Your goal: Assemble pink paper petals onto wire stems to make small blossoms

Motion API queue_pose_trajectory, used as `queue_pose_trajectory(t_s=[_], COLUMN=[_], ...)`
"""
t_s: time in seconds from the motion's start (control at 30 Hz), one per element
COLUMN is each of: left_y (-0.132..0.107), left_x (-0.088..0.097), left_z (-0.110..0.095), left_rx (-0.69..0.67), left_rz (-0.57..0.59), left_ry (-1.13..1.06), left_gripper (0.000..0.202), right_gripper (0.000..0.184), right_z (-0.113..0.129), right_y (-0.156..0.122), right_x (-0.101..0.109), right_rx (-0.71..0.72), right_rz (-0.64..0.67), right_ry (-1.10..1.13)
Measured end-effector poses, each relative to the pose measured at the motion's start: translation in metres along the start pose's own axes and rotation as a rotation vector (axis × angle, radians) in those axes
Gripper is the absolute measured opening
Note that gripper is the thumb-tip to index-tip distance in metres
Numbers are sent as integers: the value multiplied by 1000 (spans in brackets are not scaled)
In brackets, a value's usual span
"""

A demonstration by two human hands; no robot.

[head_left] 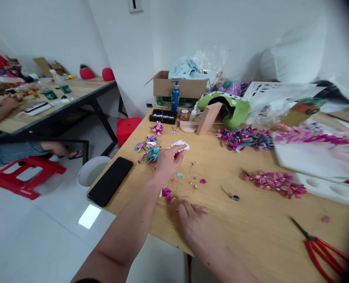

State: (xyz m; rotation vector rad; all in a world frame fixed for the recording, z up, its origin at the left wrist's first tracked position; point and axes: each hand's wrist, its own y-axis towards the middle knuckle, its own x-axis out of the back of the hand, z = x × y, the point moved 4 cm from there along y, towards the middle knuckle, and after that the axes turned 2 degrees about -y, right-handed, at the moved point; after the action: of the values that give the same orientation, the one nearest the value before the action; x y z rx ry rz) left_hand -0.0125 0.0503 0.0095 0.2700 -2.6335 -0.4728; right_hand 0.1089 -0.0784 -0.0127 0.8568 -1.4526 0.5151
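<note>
Right hand [192, 220] curled, can't tell if gripping; magenta petals [167, 193] at its 10 o'clock. Left hand [169, 160] meets white bundle [178, 144] at 1 o'clock, pinch unclear.

Busy light-brown wooden tabletop [251, 230].
On it: black phone [110, 181] at left, white pieces [177, 143] and pink petals [166, 193] near the middle, red-handled scissors [311, 238] at right.

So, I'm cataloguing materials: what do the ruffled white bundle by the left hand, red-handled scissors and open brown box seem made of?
Ruffled white bundle: fabric or paper, unclear; matte, layered edges.
Red-handled scissors: dark blades suggest metal; smooth, faintly shiny handles, probably plastic-coated.
Open brown box: likely matte cardboard; thin flaps.
</note>
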Motion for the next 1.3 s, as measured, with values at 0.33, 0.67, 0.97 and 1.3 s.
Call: queue_pose_trajectory(t_s=[0.33, 0.67, 0.97, 1.3], left_y=[-11, -13, -17, -20], left_x=[-15, -23, -24, -26], left_z=[-34, -32, -36, -39], left_rx=[-147, -230, 5, 26], left_rz=[510, 499, 432, 491], left_ry=[-220, 15, -20, -251], left_gripper=[14, 6, 4, 3], right_gripper=[13, 32, 45, 47], right_z=[-105, -120, -119, -118], right_y=[20, 20, 20, 18], right_x=[31, -4, -5, -8], right_rx=[-401, -631, -737, -757], right_rz=[-97, -190, -248, -154], right_ry=[206, 1030, 1344, 1522])
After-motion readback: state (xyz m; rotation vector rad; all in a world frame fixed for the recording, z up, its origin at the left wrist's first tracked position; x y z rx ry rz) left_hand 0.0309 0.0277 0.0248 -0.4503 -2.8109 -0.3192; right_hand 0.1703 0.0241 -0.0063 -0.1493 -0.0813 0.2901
